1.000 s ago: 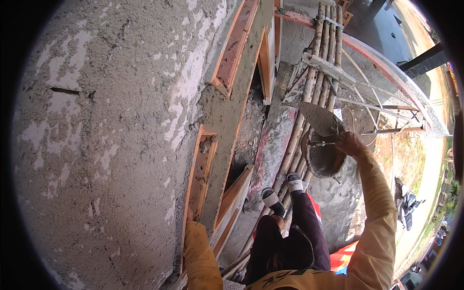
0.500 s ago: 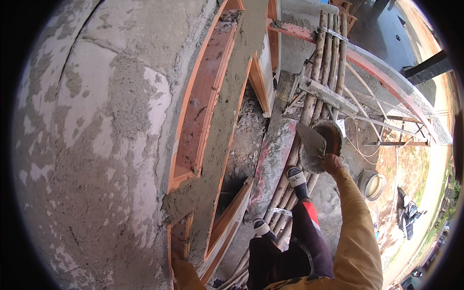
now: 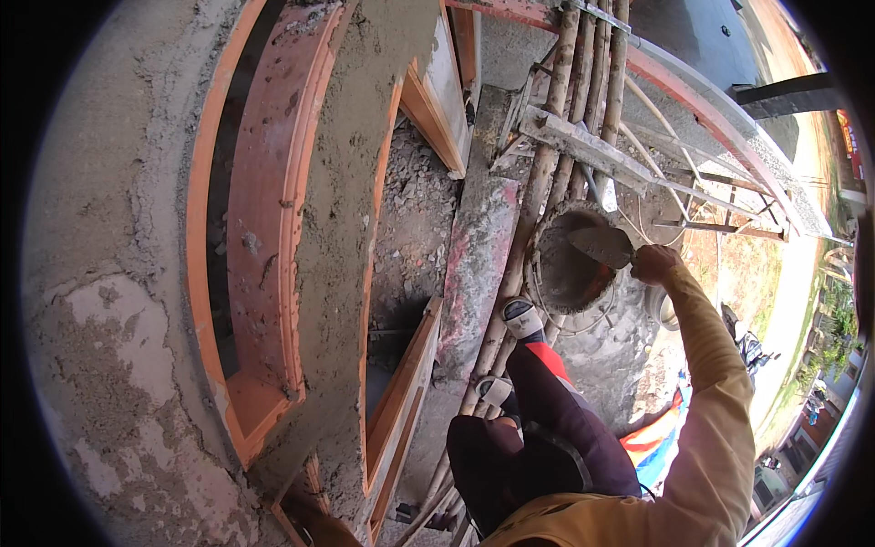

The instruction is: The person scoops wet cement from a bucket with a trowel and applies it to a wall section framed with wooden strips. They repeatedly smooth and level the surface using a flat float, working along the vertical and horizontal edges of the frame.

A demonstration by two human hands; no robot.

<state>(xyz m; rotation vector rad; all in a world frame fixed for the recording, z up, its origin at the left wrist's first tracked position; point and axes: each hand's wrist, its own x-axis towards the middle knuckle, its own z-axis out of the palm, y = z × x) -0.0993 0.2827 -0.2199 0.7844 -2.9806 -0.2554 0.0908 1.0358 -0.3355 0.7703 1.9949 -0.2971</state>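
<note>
My right hand [image 3: 654, 263] is closed round the handle of a pointed trowel [image 3: 602, 245]. Its grey blade reaches over a round, mortar-crusted bucket [image 3: 540, 260] on the pole platform; the bucket's inside is partly in view, with grey mortar in it. My left arm [image 3: 324, 527] comes in dim at the lower edge, by the corner of a small orange-brown window frame [image 3: 290, 521]; that hand's fingers are hidden in shade. Beside it rises a strip of wet grey mortar [image 3: 337, 210] between wooden frames.
My feet stand on a scaffold of wooden poles [image 3: 558, 91], crossed by a mortar-splashed board [image 3: 592, 150]. Open window sashes [image 3: 401, 401] jut toward the scaffold. A rough plastered wall [image 3: 118, 228] fills the left. A pale bucket [image 3: 658, 305] stands below, partly behind my sleeve.
The view has shifted, so the wall frames sit further left and lower. My right hand has turned the trowel, its blade now lying over the bucket's mouth. My left hand has slipped into shade.
</note>
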